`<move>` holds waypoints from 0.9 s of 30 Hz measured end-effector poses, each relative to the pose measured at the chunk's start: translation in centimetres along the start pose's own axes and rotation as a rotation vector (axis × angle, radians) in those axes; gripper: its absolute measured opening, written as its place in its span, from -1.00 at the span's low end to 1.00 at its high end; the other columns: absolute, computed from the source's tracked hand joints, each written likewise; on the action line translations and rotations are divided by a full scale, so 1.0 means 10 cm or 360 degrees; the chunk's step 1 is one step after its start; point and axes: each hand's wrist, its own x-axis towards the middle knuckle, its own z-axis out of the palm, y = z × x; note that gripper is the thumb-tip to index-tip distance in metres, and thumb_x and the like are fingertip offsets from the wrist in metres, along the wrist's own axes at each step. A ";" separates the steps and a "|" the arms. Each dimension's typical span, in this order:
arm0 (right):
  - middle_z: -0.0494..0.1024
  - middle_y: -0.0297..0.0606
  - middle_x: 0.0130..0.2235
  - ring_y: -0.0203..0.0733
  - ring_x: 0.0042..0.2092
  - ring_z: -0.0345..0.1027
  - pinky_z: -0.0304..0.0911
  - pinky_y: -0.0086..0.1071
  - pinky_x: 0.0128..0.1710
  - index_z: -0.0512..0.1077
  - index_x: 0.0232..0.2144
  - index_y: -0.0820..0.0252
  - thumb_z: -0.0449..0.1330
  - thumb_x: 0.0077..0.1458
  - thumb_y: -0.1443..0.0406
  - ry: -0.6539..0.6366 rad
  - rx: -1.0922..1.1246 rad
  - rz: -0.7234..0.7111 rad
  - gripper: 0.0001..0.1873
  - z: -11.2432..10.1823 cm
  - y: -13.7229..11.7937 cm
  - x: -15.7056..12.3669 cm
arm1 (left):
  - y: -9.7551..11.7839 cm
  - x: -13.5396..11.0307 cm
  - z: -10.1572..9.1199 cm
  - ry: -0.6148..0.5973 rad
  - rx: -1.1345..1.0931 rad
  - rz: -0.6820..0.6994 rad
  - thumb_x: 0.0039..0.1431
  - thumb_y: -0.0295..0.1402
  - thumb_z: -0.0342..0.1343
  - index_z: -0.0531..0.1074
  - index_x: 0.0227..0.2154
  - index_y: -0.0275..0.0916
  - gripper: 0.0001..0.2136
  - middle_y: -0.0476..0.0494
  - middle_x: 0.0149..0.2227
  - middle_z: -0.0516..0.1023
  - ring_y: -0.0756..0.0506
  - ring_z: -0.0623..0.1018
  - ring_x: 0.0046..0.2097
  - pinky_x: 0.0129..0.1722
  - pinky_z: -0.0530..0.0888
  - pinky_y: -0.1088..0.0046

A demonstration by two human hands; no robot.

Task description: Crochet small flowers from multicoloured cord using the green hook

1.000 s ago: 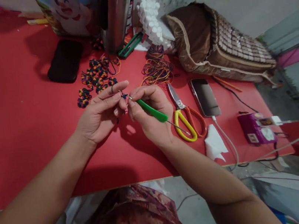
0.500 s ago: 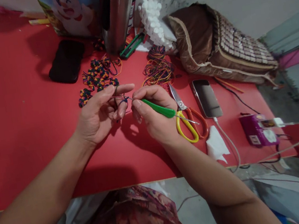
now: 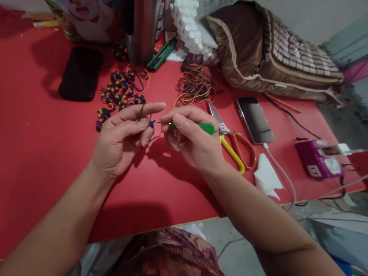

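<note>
Over the red table, my left hand [image 3: 118, 141] pinches a small dark blue piece of knotted thread [image 3: 150, 124], with a dark strand looped over its index finger. My right hand [image 3: 194, 136] is closed around the green handle of a crochet hook [image 3: 207, 128]. The hook's thin metal tip meets the thread piece at my left fingertips. A thin metal shaft also sticks out from the handle's back end, over the scissors [image 3: 236, 151]. Just beyond my left hand lie several dark, orange and yellow knotted thread pieces [image 3: 118, 90].
A tangle of coloured thread [image 3: 195, 85] lies behind my right hand. Around it are a green box cutter [image 3: 162, 54], a steel flask [image 3: 143, 19], a brown cushion [image 3: 246, 45] and a charging phone [image 3: 255, 120]. A black phone [image 3: 81, 74] and a purple power adapter [image 3: 317, 159] sit farther out.
My right hand has rolled, so its fingers cover more of the green handle. My left thumb has come down onto the thread piece, and the index finger is straighter.
</note>
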 end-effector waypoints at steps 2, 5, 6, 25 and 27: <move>0.60 -0.38 -0.41 -0.40 -0.56 0.23 0.22 -0.44 -0.60 0.62 -0.28 0.09 0.46 0.20 -0.03 0.0000 0.0000 0.0041 -0.65 -0.01 -0.02 0.01 | 0.00 0.00 -0.01 -0.0028 -0.0018 0.0019 -0.01 -0.60 0.20 0.77 -0.31 -0.31 -0.73 -0.13 -0.40 0.68 0.10 0.39 -0.56 -0.48 0.44 0.53; 0.56 -0.43 -0.44 -0.42 -0.57 0.24 0.18 -0.48 -0.62 0.57 -0.29 0.10 0.48 0.20 -0.03 -0.0001 0.0024 0.0094 -0.64 -0.02 -0.04 0.01 | -0.02 0.00 -0.03 -0.0078 -0.0032 0.0033 -0.04 -0.60 0.19 0.77 -0.31 -0.30 -0.71 -0.16 -0.35 0.72 0.09 0.41 -0.56 -0.48 0.45 0.52; 0.55 -0.45 -0.46 -0.43 -0.58 0.22 0.16 -0.49 -0.62 0.55 -0.31 0.11 0.49 0.19 -0.02 -0.0007 0.0032 0.0101 -0.63 -0.02 -0.05 0.01 | -0.02 0.00 -0.04 -0.0092 -0.0026 0.0036 -0.04 -0.58 0.19 0.77 -0.31 -0.30 -0.72 -0.17 -0.34 0.73 0.08 0.41 -0.56 -0.48 0.44 0.51; 0.49 -0.50 -0.54 -0.46 -0.64 0.14 0.06 -0.51 -0.67 0.53 -0.39 0.12 0.52 0.18 0.04 -0.0039 0.0022 -0.0031 -0.64 -0.05 -0.04 0.05 | -0.04 0.01 -0.05 -0.0217 0.0006 0.0059 0.03 -0.52 0.35 0.80 -0.23 -0.27 -0.77 -0.06 -0.53 0.52 0.05 0.41 -0.55 -0.54 0.38 0.49; 0.44 -0.53 -0.58 -0.46 -0.64 0.12 0.00 -0.52 -0.68 0.55 -0.38 0.12 0.52 0.17 0.05 -0.0032 0.0035 -0.0034 -0.65 -0.05 -0.04 0.05 | -0.04 0.01 -0.05 -0.0206 0.0000 0.0060 0.02 -0.53 0.34 0.80 -0.23 -0.28 -0.76 -0.09 -0.48 0.58 0.07 0.39 -0.55 -0.53 0.39 0.50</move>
